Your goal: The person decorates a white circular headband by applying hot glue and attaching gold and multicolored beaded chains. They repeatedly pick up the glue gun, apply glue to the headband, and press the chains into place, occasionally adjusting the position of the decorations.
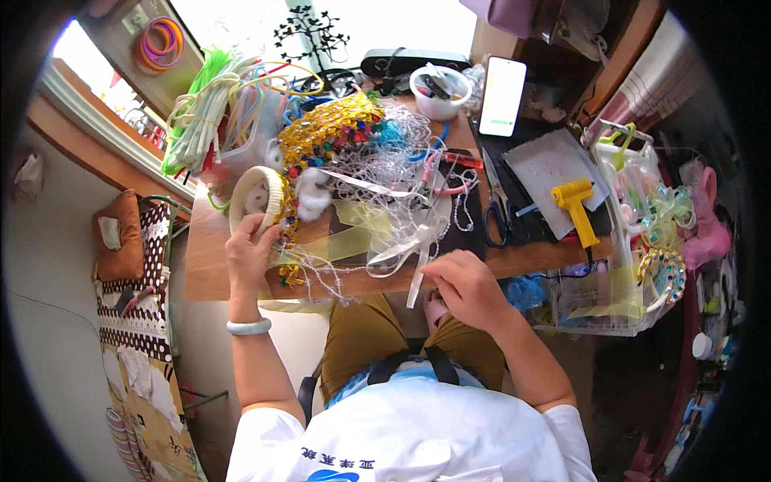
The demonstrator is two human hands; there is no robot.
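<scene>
My left hand grips the lower end of a cream ribbon-wrapped headband above the table's left part. Gold sequin trim hangs along the headband's right side, beside my fingers. My right hand is over the table's front edge, its fingers bent, near the loose end of a white satin ribbon. Whether its fingertips pinch anything is not clear. Between the hands lie a sheer yellow ribbon and clear bead strings. A white fluffy piece rests just right of the headband.
Scissors and a yellow hot glue gun lie at the right of the wooden table. Behind are gold sequin trim, a white tub, a phone and bundled tubing. A decorated headband rests on the rack at right.
</scene>
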